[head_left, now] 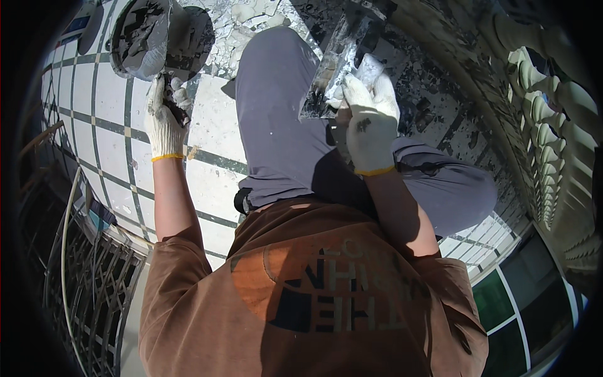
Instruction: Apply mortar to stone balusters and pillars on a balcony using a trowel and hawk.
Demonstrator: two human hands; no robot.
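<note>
My left hand (166, 122), in a white knit glove with a yellow cuff, is closed at the near rim of a round bucket (183, 38). Its thumb lies against that rim and its fingers curl beside it in dark shade. The bucket leans, and grey, lumpy putty (139, 44) coats its inside. My right hand (372, 122), gloved the same way and smudged grey, grips a flat, wide metal trowel (339, 63) above my thigh. Wet putty smears the blade. The trowel's handle is mostly hidden by my fingers.
White tiles with dark green strips (217, 119) cover the floor. Flaked, dried putty (242, 19) litters the ground beyond my knee. Pale balusters (546, 138) line the right side; a dark metal lattice (94, 289) stands at left. Green-paned framing (502, 308) is at lower right.
</note>
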